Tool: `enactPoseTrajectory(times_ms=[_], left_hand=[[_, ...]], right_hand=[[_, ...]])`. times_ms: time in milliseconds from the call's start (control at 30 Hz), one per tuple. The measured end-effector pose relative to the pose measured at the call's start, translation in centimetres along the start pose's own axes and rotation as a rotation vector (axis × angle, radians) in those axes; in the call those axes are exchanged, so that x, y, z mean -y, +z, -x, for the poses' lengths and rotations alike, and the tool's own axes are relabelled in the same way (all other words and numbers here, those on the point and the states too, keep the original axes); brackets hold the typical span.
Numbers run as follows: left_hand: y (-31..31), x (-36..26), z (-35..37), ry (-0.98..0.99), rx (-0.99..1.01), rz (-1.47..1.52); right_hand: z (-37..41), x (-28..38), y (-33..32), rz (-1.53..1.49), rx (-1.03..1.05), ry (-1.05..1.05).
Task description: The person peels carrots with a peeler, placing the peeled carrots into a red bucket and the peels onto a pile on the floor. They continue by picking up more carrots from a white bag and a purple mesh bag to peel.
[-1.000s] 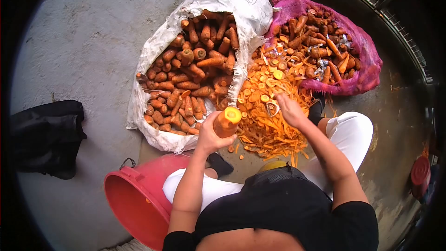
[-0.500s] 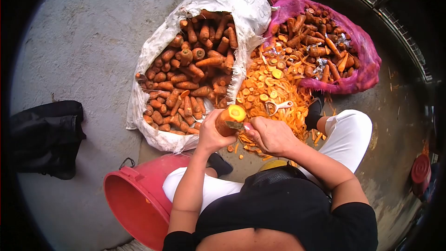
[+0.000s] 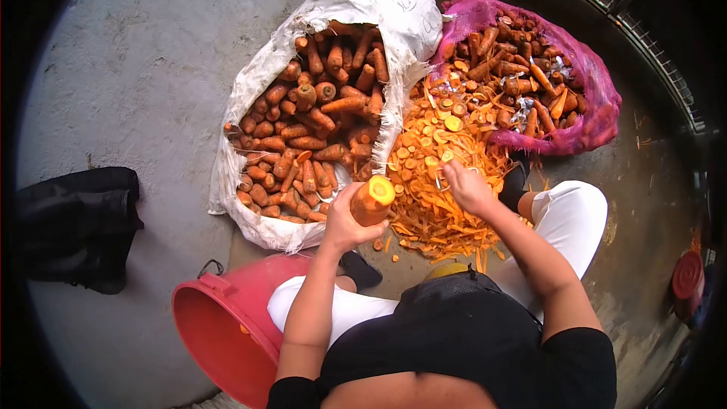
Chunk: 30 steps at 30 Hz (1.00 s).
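Observation:
My left hand [image 3: 347, 220] is wrapped around a thick carrot [image 3: 373, 201], its cut, bright yellow-orange end tilted up. Over the heap of orange peelings and carrot slices [image 3: 432, 212], my right hand [image 3: 468, 188] has its fingers closed at the handle of a peeler [image 3: 439, 178]; only the metal head shows beside the fingers. The knife seen earlier is not visible. Just beyond my left hand, a white woven sack [image 3: 238, 125] lies wide open, full of unpeeled carrots [image 3: 307, 144].
A pink mesh sack [image 3: 606, 117] holding carrots and scraps lies at the back right. By my left leg a red bucket [image 3: 250, 299] rests on its side. Black cloth [image 3: 79, 227] lies on the floor at far left. A red round object [image 3: 687, 284] stands at far right.
My right hand has left the carrot's cut end and moved up and right to the peeler on the peelings. The dark blade is gone from the carrot, which stays in my left hand.

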<state>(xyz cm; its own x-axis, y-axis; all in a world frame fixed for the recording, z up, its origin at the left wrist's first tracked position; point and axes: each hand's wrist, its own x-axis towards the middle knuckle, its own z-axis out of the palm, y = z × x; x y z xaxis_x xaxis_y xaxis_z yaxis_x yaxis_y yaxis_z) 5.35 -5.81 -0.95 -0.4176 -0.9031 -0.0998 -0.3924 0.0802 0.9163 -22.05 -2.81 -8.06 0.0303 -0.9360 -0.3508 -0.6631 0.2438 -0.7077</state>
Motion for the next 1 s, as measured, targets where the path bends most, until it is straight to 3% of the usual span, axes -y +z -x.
enactPoseTrajectory(times_ms=[200, 633, 767, 833, 900, 1000], left_hand=[[0.3, 0.0, -0.4, -0.026, -0.024, 0.044], [0.1, -0.9, -0.1, 0.025, -0.02, -0.095], [-0.2, -0.8, 0.0, 0.065, -0.004, -0.161], [0.4, -0.8, 0.4, 0.137, 0.021, -0.153], [0.5, -1.4, 0.0, 0.032, 0.075, 0.014], [0.1, -0.7, 0.0, -0.082, 0.082, 0.166]], right_hand=[[5.6, 9.2, -1.8, -0.022, 0.036, -0.443], [4.7, 9.7, -1.2, 0.084, 0.014, -0.529], [1.2, 7.9, -0.7, 0.162, 0.11, -0.384], [-3.4, 4.0, 0.2, 0.19, 0.121, -0.099], [-6.0, -1.4, 1.2, 0.124, 0.058, 0.012], [-4.5, -4.2, 2.2, 0.007, -0.009, 0.117]])
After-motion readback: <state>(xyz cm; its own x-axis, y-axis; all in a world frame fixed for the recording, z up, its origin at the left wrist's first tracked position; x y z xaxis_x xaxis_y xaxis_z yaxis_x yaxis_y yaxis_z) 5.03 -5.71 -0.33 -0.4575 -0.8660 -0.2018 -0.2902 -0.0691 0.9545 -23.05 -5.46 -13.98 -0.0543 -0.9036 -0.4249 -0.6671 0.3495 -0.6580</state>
